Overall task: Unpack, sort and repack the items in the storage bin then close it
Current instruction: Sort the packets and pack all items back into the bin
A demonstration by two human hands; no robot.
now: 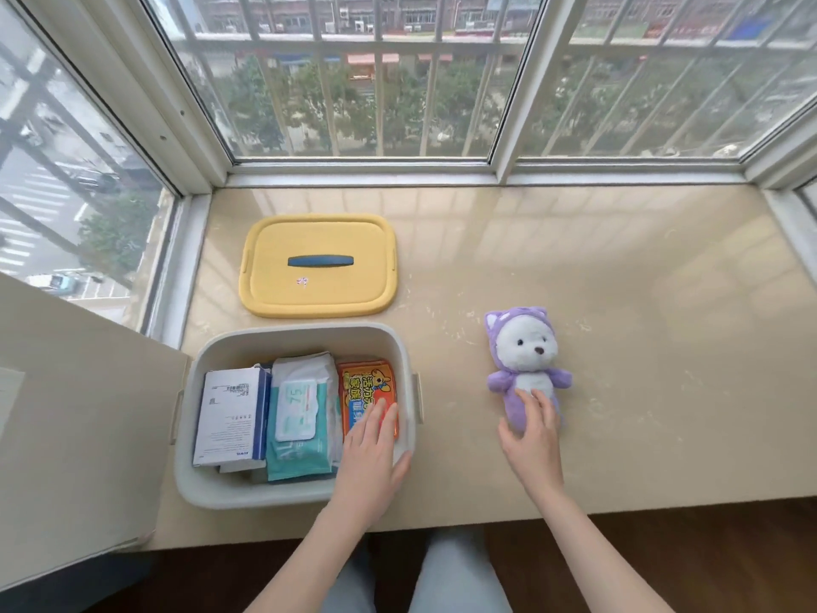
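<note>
Reaching right hand (532, 440), fingers spread, touches the plush toy (526, 365) lying lengthwise toward the bench's far edge.

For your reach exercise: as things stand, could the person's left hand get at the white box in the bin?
Probably yes. The left hand rests on the orange packet inside the open bin; the white box lies uncovered on top, across the wipes pack.

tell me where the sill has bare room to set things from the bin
Bare sill runs from the yellow lid right to the window frame, above and right of the plush toy. The bin itself is crowded.
</note>
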